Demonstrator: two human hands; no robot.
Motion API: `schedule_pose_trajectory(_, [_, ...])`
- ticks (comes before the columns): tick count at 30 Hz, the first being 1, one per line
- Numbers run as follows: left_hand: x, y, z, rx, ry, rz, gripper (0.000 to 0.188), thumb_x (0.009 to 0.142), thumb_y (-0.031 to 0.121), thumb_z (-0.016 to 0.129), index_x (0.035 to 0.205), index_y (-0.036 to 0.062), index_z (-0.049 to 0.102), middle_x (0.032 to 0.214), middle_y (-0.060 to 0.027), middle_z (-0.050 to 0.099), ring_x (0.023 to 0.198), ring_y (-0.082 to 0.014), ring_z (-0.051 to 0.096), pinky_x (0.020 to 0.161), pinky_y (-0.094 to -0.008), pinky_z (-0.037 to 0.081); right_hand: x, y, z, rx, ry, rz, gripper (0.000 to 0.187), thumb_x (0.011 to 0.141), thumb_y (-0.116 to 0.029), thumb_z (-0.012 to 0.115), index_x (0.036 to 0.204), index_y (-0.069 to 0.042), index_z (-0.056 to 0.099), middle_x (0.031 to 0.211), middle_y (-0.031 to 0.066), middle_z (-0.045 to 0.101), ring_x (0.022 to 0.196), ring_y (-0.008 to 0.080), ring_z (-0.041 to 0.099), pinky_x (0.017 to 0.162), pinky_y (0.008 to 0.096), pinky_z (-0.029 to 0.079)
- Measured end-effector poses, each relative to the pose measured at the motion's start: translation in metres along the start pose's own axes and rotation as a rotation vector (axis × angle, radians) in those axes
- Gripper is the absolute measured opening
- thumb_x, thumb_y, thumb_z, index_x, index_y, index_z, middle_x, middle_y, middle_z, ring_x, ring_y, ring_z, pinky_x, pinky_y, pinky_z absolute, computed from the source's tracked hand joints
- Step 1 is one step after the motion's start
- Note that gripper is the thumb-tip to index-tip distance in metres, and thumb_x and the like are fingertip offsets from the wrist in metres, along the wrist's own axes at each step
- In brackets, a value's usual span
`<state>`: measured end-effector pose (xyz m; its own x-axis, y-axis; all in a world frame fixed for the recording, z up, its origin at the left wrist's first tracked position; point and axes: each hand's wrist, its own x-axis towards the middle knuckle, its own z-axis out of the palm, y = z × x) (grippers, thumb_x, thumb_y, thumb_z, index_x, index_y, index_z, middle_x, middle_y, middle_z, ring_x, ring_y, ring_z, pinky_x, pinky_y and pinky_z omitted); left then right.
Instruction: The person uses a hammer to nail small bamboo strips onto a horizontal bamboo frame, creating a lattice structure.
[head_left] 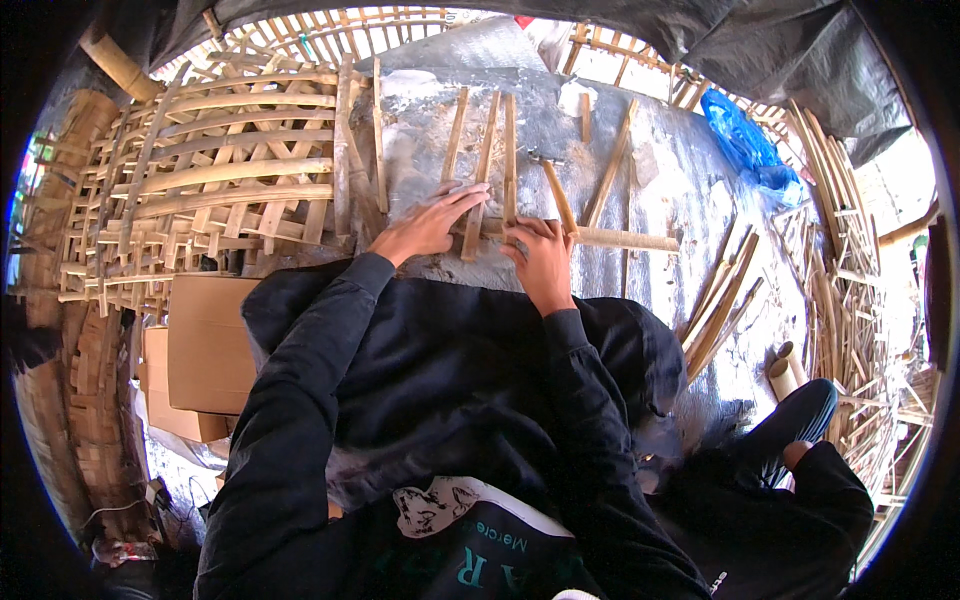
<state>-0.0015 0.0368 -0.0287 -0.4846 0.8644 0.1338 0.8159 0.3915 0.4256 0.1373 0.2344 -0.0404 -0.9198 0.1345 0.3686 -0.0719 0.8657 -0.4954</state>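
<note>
My left hand (432,228) lies with its fingers stretched out toward the right, over the lower parts of two upright bamboo strips (484,150). My right hand (543,262) has its fingers bent and pressed together at the lower end of another upright bamboo strip (510,150). A horizontal bamboo strip (630,240) runs beneath the uprights and out past my right hand. Just above that hand lies a brown stick (559,195) with a dark, narrow top end; its kind is hard to tell. What lies under my fingers is partly hidden.
Woven bamboo panels (235,150) are stacked at the left, above cardboard boxes (212,340). Loose strips (606,165) lie on the grey sheet (670,200). A blue plastic bag (745,145) and bamboo piles (850,300) are at the right. Another person's knee (800,425) shows at lower right.
</note>
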Motion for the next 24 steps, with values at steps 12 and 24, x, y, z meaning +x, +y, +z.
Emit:
schedule_pose_trajectory(12, [0.001, -0.006, 0.007, 0.005, 0.039, 0.001, 0.083, 0.066, -0.01, 0.058, 0.145, 0.0125, 0.045, 0.157, -0.0028, 0.04, 0.14, -0.0339, 0.041, 0.111, -0.0429, 0.045, 0.0, -0.001, 0.001, -0.014, 0.014, 0.001, 0.027, 0.08, -0.024, 0.079, 0.105, -0.015, 0.076, 0.119, 0.0, 0.068, 0.113, 0.0267, 0.054, 0.097, 0.0471, 0.037])
schedule_pose_trajectory(24, [0.002, -0.009, 0.011, 0.022, 0.036, -0.023, 0.081, 0.068, -0.009, 0.059, 0.145, 0.0121, 0.045, 0.159, -0.0024, 0.038, 0.141, -0.0331, 0.041, 0.109, -0.0426, 0.046, -0.001, 0.0, 0.0, -0.005, 0.004, -0.015, 0.028, 0.082, -0.027, 0.077, 0.106, -0.014, 0.075, 0.119, 0.0012, 0.066, 0.114, 0.0273, 0.053, 0.095, 0.0502, 0.036])
